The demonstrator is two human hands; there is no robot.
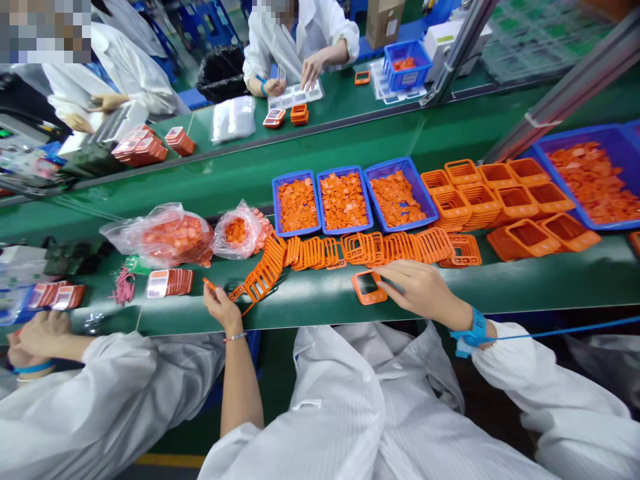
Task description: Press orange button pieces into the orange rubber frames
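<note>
My left hand (223,309) is closed in a pinch on a small orange plastic piece (209,285), seen nearly edge-on and partly hidden by the fingers. Right of it, a leaning row of orange frames (263,277) runs along the green bench. My right hand (417,288) has thumb and fingers at the right side of a single orange rectangular frame (356,288) with rounded corners, near the bench's front edge. Green bench shows through its opening. Behind this hand, more orange frames (433,247) lean against one another in a row.
Three blue trays (320,233) of small orange parts stand behind the row. Stacked orange frames (515,200) and a larger blue bin (545,143) are at right. Plastic bags (173,233) of orange parts lie at left. A co-worker's hands (43,337) are beside me; others work opposite.
</note>
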